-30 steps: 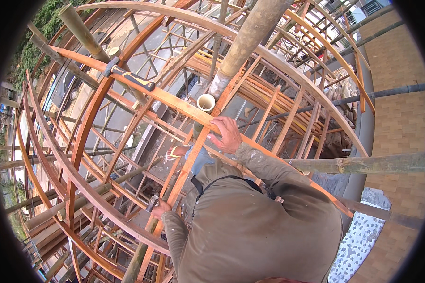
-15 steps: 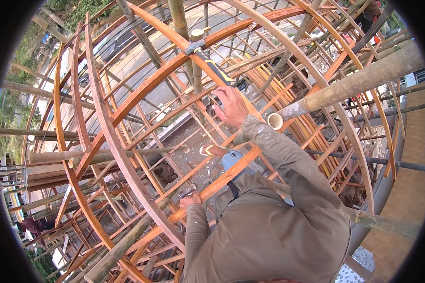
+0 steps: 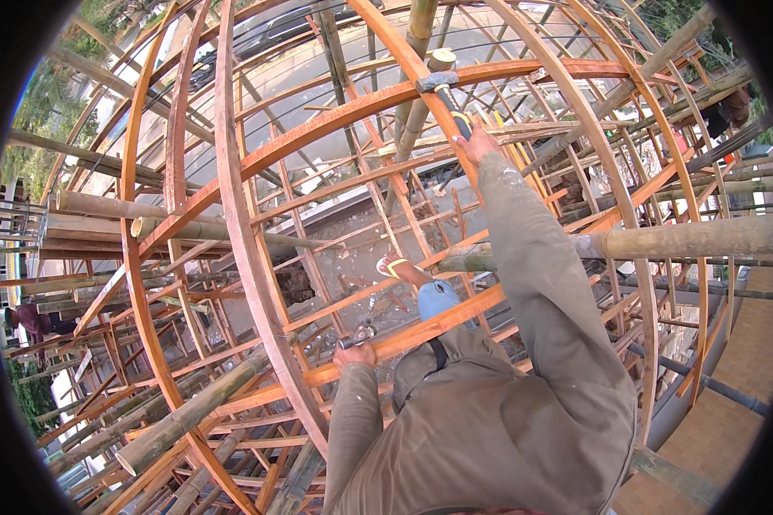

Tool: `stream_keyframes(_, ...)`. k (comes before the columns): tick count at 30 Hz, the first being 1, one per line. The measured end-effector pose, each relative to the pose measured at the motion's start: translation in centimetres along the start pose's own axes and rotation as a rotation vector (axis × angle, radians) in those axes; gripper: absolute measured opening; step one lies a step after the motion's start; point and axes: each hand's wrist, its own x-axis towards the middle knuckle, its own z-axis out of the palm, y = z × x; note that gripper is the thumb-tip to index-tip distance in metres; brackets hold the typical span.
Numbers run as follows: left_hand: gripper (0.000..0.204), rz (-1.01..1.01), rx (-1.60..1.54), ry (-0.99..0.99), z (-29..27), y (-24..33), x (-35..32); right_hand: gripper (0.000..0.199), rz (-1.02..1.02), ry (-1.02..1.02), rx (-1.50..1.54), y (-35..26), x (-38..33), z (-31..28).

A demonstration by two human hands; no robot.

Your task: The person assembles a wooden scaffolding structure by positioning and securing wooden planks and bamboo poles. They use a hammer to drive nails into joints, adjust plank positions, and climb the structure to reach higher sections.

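Observation:
My right hand [image 3: 477, 144], reaching far ahead, is closed around the lower end of a sledgehammer's black-and-yellow handle [image 3: 448, 105]. The grey hammer head [image 3: 438, 81] rests where two orange-brown wooden beams [image 3: 352, 110] cross, beside a cut bamboo pole [image 3: 441, 58]. Nearer my body, my left hand [image 3: 355, 354] is closed at a lower wooden beam [image 3: 421, 330]. A small silvery metal tool [image 3: 358, 336] pokes out of its fist; its kind is not clear.
Curved timber ribs [image 3: 253, 232] and bamboo poles [image 3: 193, 412] form an open lattice around me. A thick bamboo pole [image 3: 687, 240] lies at right. My sandalled foot [image 3: 395, 267] shows above ground far below. A person [image 3: 33, 322] is at far left; a tiled surface [image 3: 739, 369] lies right.
My right hand has gone from open beside the hammer handle to gripping it. The view has shifted, so the frame sits differently. My left hand keeps its hold at the beam.

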Motion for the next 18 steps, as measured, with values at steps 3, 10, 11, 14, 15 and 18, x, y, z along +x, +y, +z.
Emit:
stream_keyframes(3, 0.028, 0.046, -0.004, -0.008, 0.2, -0.4, 0.2, 0.065, -0.048, -0.001, -0.129, -0.4, 0.1, -2.7)
stream_keyframes(10, 0.029, 0.014, -0.034, -0.027, 0.0, -0.5, 0.3, 0.070, -0.018, -0.111, -0.230, 0.6, -4.9, -3.9)
stream_keyframes(11, 0.029, 0.009, -0.018, -0.044, -0.2, -0.5, 0.3, 0.071, -0.017, -0.071, -0.203, 1.3, -5.9, -3.4)
stream_keyframes(14, 0.029, 0.016, -0.001, -0.077, -0.5, -0.5, 0.1, 0.072, -0.059, -0.011, -0.156, 3.5, -8.8, -1.4)
stream_keyframes(15, 0.029, 0.017, -0.009, -0.073, -0.5, -0.4, 0.1, 0.071, -0.106, 0.037, -0.162, 4.1, -9.4, -0.8)
stream_keyframes(18, 0.030, -0.031, 0.006, -0.064, -0.4, 0.0, 0.0, 0.067, -0.085, 0.013, -0.106, 5.2, -10.1, 0.1)
